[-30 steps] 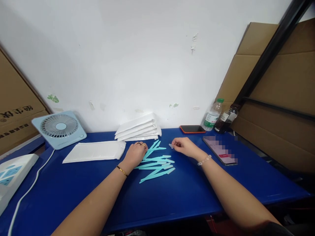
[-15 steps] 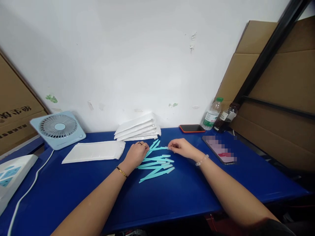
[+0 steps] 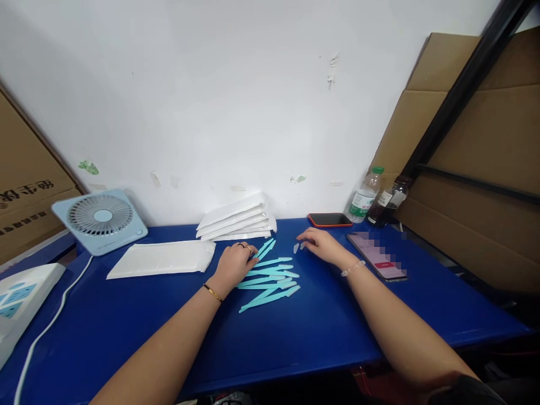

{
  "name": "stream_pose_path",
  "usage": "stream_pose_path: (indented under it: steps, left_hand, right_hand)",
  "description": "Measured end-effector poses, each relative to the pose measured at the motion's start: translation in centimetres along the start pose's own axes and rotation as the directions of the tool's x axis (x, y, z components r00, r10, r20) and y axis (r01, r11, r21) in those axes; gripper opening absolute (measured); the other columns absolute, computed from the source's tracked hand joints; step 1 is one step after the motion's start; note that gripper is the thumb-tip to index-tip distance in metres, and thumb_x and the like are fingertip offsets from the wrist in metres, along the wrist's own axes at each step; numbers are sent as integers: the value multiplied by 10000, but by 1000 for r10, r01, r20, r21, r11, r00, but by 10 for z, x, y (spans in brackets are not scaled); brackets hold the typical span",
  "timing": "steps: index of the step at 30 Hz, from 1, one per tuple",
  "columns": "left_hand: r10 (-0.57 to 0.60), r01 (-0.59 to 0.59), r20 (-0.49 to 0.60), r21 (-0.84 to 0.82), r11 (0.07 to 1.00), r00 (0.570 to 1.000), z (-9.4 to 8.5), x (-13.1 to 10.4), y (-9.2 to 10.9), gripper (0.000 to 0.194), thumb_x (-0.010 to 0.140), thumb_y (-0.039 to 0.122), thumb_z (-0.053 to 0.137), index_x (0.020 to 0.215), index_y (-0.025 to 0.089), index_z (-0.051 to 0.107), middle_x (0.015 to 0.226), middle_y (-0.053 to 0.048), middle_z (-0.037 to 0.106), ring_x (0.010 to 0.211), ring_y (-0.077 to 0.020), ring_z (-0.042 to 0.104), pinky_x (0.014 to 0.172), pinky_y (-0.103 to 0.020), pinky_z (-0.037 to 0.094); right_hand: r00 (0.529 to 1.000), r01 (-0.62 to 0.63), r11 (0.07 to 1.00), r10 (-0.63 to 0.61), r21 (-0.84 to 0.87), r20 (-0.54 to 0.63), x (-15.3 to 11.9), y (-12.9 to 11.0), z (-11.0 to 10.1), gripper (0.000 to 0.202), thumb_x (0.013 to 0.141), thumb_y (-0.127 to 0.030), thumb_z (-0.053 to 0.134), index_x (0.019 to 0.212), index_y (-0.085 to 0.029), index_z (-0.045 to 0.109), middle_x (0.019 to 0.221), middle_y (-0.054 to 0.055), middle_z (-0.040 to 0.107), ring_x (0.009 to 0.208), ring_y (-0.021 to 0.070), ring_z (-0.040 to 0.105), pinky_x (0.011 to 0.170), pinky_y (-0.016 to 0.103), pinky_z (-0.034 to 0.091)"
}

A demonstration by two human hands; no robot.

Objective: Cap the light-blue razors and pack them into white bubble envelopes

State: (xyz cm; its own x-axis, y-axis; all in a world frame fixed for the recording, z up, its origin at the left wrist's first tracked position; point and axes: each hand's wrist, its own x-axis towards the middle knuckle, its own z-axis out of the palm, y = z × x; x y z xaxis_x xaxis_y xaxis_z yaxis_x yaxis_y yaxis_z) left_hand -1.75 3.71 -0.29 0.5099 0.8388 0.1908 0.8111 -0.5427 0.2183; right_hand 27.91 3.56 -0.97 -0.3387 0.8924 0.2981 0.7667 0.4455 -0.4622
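Observation:
Several turquoise razor-like sticks [image 3: 270, 278] lie fanned out on the blue table [image 3: 270, 343], their blade ends mostly to the right. My left hand [image 3: 234, 262] rests at the left ends of the upper sticks, its fingers closed round something I cannot make out. To the right of the sticks, my right hand [image 3: 321, 245] hovers low with its fingers apart. Two small clear pieces [image 3: 296, 247] are beside its fingertips; one partly overlaps them in view. Left of my left hand a white padded envelope [image 3: 160, 259] lies flat.
A stack of white envelopes [image 3: 238, 219] is against the wall. A blue fan [image 3: 101, 219] and a white power strip [image 3: 25, 298] are at left. At right are a red-edged phone [image 3: 329, 220], another phone [image 3: 375, 256], a clear bottle [image 3: 363, 197] and a dark bottle [image 3: 386, 205].
My right hand has moved off the stick it was touching, slightly right and up, and opened. Small clear pieces now show by its fingertips. That stick now lies beside the others.

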Motion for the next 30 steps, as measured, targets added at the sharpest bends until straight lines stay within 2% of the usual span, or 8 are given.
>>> stream_pose_path:
  steps: [3, 5, 9, 15, 19, 23, 27, 30]
  left_hand:
    - [18, -18, 3, 41, 999, 1000, 0, 0, -2, 177, 842, 344, 538, 913, 238, 661, 912, -34, 646, 894, -206, 574, 721, -282, 388]
    - [30, -30, 3, 69, 997, 1000, -1, 0, -2, 171, 839, 341, 541, 884, 239, 671, 882, -34, 645, 880, -206, 571, 726, -284, 376]
    - [40, -41, 7, 86, 995, 999, -2, -1, 2, 185, 852, 305, 516, 913, 246, 681, 914, -41, 656, 899, -206, 564, 726, -290, 354]
    - [54, -56, 30, 77, 995, 998, 0, 0, 7, 218, 850, 315, 508, 960, 245, 683, 994, -50, 663, 923, -213, 566, 713, -298, 350]
    - [29, -34, 39, 121, 992, 999, -3, -1, 11, 161, 798, 218, 516, 820, 215, 676, 874, -50, 674, 866, -211, 580, 715, -308, 351]
    - [6, -14, 65, 120, 993, 998, -4, -1, 13, 141, 756, 191, 513, 763, 186, 654, 814, -63, 678, 803, -206, 597, 721, -315, 363]
    - [-4, -3, 63, 108, 994, 998, -1, 0, 12, 113, 728, 196, 530, 743, 177, 640, 809, -72, 681, 796, -217, 607, 709, -315, 375]
    - [-10, 3, 81, 79, 997, 997, -1, -1, 9, 117, 755, 193, 516, 722, 183, 628, 775, -57, 676, 754, -204, 610, 679, -299, 383]
  right_hand:
    - [995, 55, 995, -48, -78, 90, 1, -1, 4, 310, 813, -122, 506, 1072, -200, 658, 1080, 74, 608, 888, 159, 596, 794, 268, 458]
    - [992, 67, 986, -49, -151, 119, 3, -6, 6, 255, 819, -142, 519, 1015, -192, 674, 1008, 72, 622, 875, 167, 587, 772, 263, 445]
    - [991, 64, 959, -29, -277, 131, 6, -16, 9, 138, 807, -175, 552, 866, -167, 676, 818, 64, 623, 771, 166, 567, 666, 243, 403]
    - [994, 42, 953, -8, -299, 112, 8, -24, 13, 45, 717, -125, 582, 741, -161, 594, 769, 41, 582, 641, 126, 505, 568, 224, 337]
    - [994, 52, 991, -40, -121, 102, 6, -23, 13, 81, 715, -87, 548, 728, -164, 572, 743, 17, 568, 635, 109, 500, 587, 212, 363]
    - [998, -60, 981, 55, 184, 33, 5, -19, 14, 236, 749, -143, 535, 975, -172, 594, 715, -14, 577, 604, 103, 536, 603, 226, 427]
    - [972, -228, 774, 214, 591, 94, 7, -19, 19, 169, 773, -229, 566, 923, -152, 585, 737, 16, 623, 666, 132, 641, 635, 253, 510]
    - [936, -323, 586, 312, 743, 161, 8, -21, 21, 181, 758, -266, 642, 880, -141, 595, 792, 63, 673, 731, 155, 677, 663, 261, 539]
